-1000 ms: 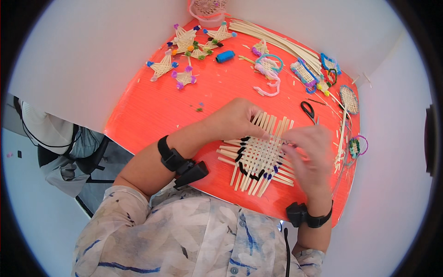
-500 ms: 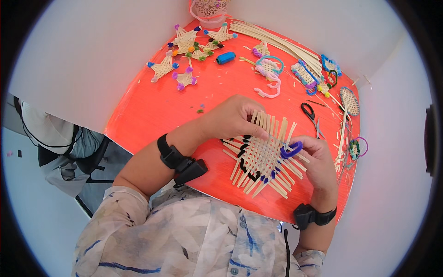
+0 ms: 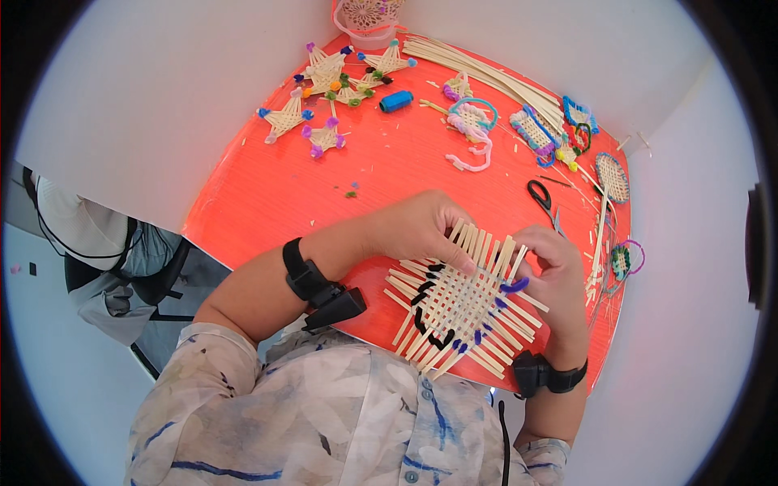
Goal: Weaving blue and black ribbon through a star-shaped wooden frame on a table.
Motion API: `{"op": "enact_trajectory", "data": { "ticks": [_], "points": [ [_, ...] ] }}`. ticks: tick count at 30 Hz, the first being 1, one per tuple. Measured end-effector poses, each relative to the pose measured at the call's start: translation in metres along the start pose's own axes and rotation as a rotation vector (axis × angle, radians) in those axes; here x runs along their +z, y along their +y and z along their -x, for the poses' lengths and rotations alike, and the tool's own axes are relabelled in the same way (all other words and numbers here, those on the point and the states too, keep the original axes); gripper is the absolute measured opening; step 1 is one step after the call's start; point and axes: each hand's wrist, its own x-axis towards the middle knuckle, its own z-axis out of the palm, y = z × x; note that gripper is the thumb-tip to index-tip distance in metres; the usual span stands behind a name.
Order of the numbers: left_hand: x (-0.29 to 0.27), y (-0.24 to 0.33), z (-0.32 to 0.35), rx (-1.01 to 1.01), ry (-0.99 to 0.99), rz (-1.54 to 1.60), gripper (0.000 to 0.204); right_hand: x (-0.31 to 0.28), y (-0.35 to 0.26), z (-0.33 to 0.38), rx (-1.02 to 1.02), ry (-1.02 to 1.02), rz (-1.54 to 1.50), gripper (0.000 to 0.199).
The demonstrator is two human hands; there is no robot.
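A woven mat of pale bamboo strips (image 3: 458, 304) is held tilted over the near edge of the table, its strip ends fanning out all round. Black fuzzy pipe cleaner (image 3: 420, 321) is threaded along its left side, and purple pipe cleaner (image 3: 515, 285) along its right. My left hand (image 3: 438, 231) is closed on the mat's upper edge, thumb on top of the weave. At the right edge, the curled fingers of my right hand (image 3: 555, 267) meet the purple pipe cleaner; some fingertips are hidden behind the strips.
Black-handled scissors (image 3: 541, 194) lie beyond my right hand. Star-shaped woven pieces (image 3: 288, 117) and a blue thread spool (image 3: 396, 101) sit at the back left. Woven pouches (image 3: 535, 134) and long bamboo strips (image 3: 486, 69) lie at the back right. White panels (image 3: 203, 105) border the table.
The mat and both hands have shifted slightly toward me. The purple loop that stood out at the right edge has become a short arc. My right hand's fingers have curled in closer to the strips.
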Motion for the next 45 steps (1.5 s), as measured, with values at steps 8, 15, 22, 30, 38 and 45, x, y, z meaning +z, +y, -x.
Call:
{"op": "enact_trajectory", "data": {
  "ticks": [8,15,22,30,38,45],
  "points": [
    [-0.002,0.001,0.002,-0.002,0.093,0.012,0.009,0.002,0.019,0.002,0.136,0.059,0.318,0.011],
    [-0.007,0.003,0.004,0.078,0.181,-0.197,0.012,0.0,0.008,-0.001,-0.16,0.107,0.407,0.029],
    [-0.004,0.004,0.002,0.197,0.144,-0.377,0.013,-0.016,0.012,0.007,0.433,-0.435,-0.518,0.023],
    [-0.004,0.007,0.004,0.241,0.17,-0.451,0.014,-0.012,0.025,0.006,0.437,-0.427,-0.685,0.019],
    [-0.002,0.007,0.004,0.229,0.104,-0.429,0.013,-0.005,0.044,0.009,0.458,-0.472,-0.734,0.021],
    [-0.005,0.012,0.007,0.136,0.183,-0.356,0.014,-0.002,0.029,0.005,0.431,-0.352,-0.816,0.021]
  ]
}}
